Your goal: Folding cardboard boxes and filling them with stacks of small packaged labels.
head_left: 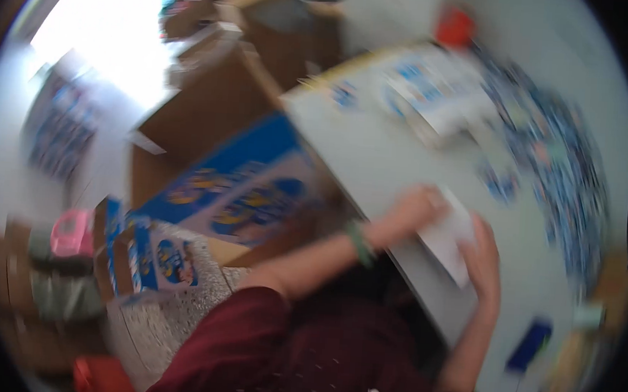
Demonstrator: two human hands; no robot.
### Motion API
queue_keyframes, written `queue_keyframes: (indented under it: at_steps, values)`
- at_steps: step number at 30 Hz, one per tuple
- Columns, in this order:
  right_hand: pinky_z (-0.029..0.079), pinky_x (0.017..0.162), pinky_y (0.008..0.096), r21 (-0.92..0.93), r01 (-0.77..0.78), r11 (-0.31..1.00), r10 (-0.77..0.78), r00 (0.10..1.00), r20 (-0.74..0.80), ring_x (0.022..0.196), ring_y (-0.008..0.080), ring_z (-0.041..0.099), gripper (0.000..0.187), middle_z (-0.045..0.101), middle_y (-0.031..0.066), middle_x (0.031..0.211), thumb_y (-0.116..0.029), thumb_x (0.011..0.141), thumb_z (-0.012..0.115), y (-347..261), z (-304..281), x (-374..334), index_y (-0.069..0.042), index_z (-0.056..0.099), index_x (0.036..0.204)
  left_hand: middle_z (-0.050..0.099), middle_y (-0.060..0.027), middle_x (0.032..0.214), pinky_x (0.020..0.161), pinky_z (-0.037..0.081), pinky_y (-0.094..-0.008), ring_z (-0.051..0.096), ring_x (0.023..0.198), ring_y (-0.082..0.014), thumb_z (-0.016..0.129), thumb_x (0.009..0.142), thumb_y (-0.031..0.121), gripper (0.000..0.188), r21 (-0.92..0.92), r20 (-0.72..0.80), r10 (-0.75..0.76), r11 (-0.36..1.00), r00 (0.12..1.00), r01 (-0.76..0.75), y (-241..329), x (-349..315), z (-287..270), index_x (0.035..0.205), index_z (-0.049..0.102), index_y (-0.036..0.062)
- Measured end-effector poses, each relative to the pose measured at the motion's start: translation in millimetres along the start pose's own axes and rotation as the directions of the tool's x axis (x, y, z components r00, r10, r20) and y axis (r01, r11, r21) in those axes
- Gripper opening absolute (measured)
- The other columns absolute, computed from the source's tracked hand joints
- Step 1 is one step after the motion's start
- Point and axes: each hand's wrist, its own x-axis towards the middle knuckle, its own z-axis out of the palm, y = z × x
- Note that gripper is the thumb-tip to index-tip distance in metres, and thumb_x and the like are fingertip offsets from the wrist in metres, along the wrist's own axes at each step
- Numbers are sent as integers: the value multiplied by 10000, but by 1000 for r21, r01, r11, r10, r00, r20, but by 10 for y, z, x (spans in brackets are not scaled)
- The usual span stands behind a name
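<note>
A white, flat, straight-edged piece [446, 241], like a folded carton or card, lies between my hands over the near edge of the table. Motion blurs it, so I cannot tell its exact kind. My left hand [415, 211], a green bracelet on its wrist, is closed at its far left side. My right hand [484, 258] grips its right edge, with the fingers pointing up along it. Beyond my hands, a stack of white and blue printed pieces [442, 92] rests on the table. A small blue printed piece [500, 182] lies to the right of my left hand.
The pale table [360, 148] runs diagonally, with a long heap of blue printed pieces [560, 168] along its right side. A dark blue object [530, 344] lies near right. Large open cardboard boxes [203, 132] stand left; a pink item [73, 233] sits lower left. A red object [455, 26] is at the back.
</note>
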Motion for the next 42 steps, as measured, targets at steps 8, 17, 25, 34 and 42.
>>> queue_keyframes:
  at_steps: [8, 17, 25, 34, 42]
  values:
    - [481, 715, 340, -99, -102, 990, 67, 947, -313, 786, 234, 646, 196, 669, 79, 817, -223, 863, 571, -20, -19, 69, -103, 694, 957, 612, -211, 853, 713, 461, -414, 591, 784, -362, 596, 871, 298, 302, -295, -19, -78, 953, 997, 69, 252, -17, 46, 931, 645, 6]
    - [432, 815, 399, -420, -67, 905, 27, 995, -101, 796, 281, 620, 123, 665, 70, 822, -202, 887, 542, -98, -79, -17, -115, 625, 909, 620, -206, 861, 714, 470, -408, 600, 793, -360, 603, 877, 288, 308, -271, -78, -35, 963, 996, 13, 291, -143, 46, 983, 661, 4]
    - [383, 931, 396, -555, -152, 818, 130, 988, -80, 999, 278, 594, 341, 655, 90, 1055, -180, 868, 558, -157, -19, -41, -139, 566, 1206, 623, -225, 872, 735, 476, -435, 601, 818, -389, 585, 881, 267, 298, -199, -66, -25, 980, 998, 12, 256, -88, 72, 974, 660, -6]
    - [363, 988, 409, -351, -165, 922, 178, 984, 6, 1071, 289, 566, 437, 606, 107, 1180, -149, 841, 562, -209, 60, 29, -132, 516, 1275, 621, -186, 813, 675, 479, -452, 609, 757, -381, 609, 861, 262, 261, -10, -72, 58, 998, 996, -59, 347, -132, 21, 906, 665, 11]
    - [336, 1045, 397, -407, -42, 913, 52, 999, 12, 1176, 285, 499, 537, 564, 132, 1259, -156, 820, 594, -145, 13, -96, -97, 476, 1341, 635, -196, 833, 650, 469, -403, 606, 737, -356, 613, 878, 243, 266, -13, -23, 33, 999, 999, -34, 351, -167, -10, 973, 656, -2]
